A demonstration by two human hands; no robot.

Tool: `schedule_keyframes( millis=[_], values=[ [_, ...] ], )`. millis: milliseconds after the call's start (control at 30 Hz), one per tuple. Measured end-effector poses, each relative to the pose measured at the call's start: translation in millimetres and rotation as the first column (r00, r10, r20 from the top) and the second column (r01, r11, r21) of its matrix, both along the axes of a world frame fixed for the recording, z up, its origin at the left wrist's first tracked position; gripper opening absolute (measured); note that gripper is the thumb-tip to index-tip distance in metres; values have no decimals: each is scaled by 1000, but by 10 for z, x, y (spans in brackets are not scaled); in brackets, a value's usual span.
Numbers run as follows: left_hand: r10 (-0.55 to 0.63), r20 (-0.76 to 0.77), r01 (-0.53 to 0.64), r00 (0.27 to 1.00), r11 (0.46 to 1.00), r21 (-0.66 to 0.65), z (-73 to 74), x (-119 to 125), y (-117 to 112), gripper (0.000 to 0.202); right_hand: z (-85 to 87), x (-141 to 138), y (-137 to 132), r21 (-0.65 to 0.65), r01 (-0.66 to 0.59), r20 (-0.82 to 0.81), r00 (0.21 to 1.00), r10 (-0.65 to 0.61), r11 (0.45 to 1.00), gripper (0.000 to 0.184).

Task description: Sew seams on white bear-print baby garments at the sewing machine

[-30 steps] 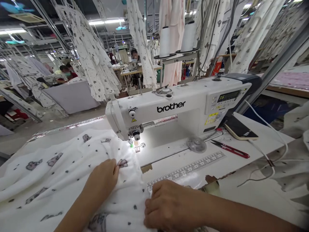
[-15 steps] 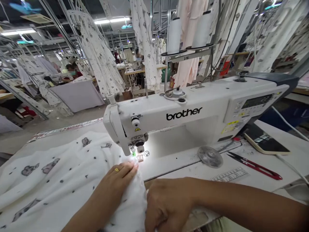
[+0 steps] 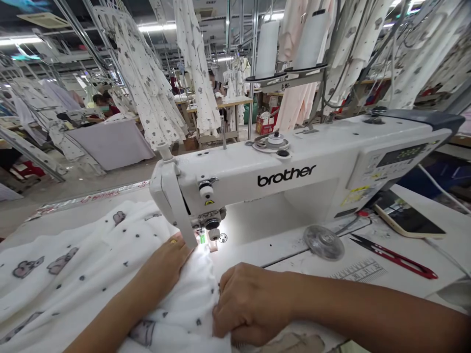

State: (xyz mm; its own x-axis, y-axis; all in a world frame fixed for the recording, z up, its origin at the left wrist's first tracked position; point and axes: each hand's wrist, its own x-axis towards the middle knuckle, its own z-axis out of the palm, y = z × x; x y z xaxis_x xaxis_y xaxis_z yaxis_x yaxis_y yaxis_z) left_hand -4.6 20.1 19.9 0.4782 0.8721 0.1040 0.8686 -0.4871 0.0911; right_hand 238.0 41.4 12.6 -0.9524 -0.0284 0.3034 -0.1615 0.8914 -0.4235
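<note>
A white printed fabric [image 3: 84,264] with small grey animal figures lies across the sewing table, its edge running under the presser foot [image 3: 210,240] of a white Brother sewing machine [image 3: 287,166]. My left hand [image 3: 165,264] lies flat on the fabric, fingers stretched toward the needle, a ring on one finger. My right hand [image 3: 246,304] is closed, pinching the fabric's edge just in front of the needle plate.
Red thread snips [image 3: 395,255], a phone [image 3: 408,220] and a round bobbin cover [image 3: 324,241] lie on the table to the right. Two thread cones [image 3: 267,49] stand behind the machine. Printed garments [image 3: 147,93] hang overhead; other workers sit at far tables.
My left hand slid forward up to the presser foot. My right hand moved up and left, gathering the fabric edge nearer the needle. The view shifted closer to the machine.
</note>
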Motion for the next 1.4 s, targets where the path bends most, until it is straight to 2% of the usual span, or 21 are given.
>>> schedule_keyframes(
  millis=[100, 167, 233, 333, 400, 467, 533, 633, 700, 800, 967, 1100, 1267, 1400],
  values=[
    [32, -17, -31, 999, 998, 58, 46, 13, -50, 37, 0, 0, 2, 127, -33, -39, 999, 38, 991, 10],
    [125, -21, -121, 992, 983, 135, 39, 42, -157, 30, -25, -7, -7, 253, -54, -90, 993, 79, 966, 7],
    [245, 17, -244, 969, 954, 176, -10, 74, -289, 23, -51, -18, -27, 373, -52, -173, 977, 125, 926, 12],
    [363, 93, -371, 927, 924, 96, -125, 105, -444, 20, -60, -27, -62, 474, -2, -304, 938, 165, 881, 16],
    [389, 114, -395, 914, 918, 27, -177, 105, -484, 15, -43, -26, -80, 496, 45, -382, 908, 171, 867, 17],
    [393, 110, -398, 913, 917, 30, -183, 97, -483, 14, -24, -23, -90, 478, 84, -419, 896, 143, 875, 18],
    [331, 82, -339, 940, 932, 126, -148, 92, -461, 15, -22, -22, -90, 440, 81, -388, 915, 108, 894, 17],
    [116, 0, -113, 993, 962, 248, -82, 104, -431, 26, -54, -21, -78, 394, 16, -268, 958, 98, 919, 18],
    [-17, -49, 28, 999, 970, 243, -67, 113, -419, 36, -75, -19, -68, 379, -16, -203, 974, 100, 925, 17],
    [-105, -84, 121, 991, 968, 218, -107, 102, -391, 48, -70, -12, -56, 365, -38, -145, 985, 98, 930, 17],
    [-97, -98, 111, 990, 983, 146, -194, -15, -212, 57, -21, -21, -15, 366, 2, -101, 994, 37, 931, 21],
    [-82, -83, 88, 993, 994, 70, -137, -93, -68, 57, -40, -54, 46, 326, 95, -101, 993, -65, 941, 25],
    [-84, -38, 86, 996, 995, 52, -18, 12, -156, 49, -87, -70, 75, 268, 127, -121, 988, -97, 955, 21],
    [-128, -25, 129, 991, 991, 36, -54, 46, -181, 59, -138, -85, 85, 245, 145, -138, 984, -114, 958, 20]
  ],
)
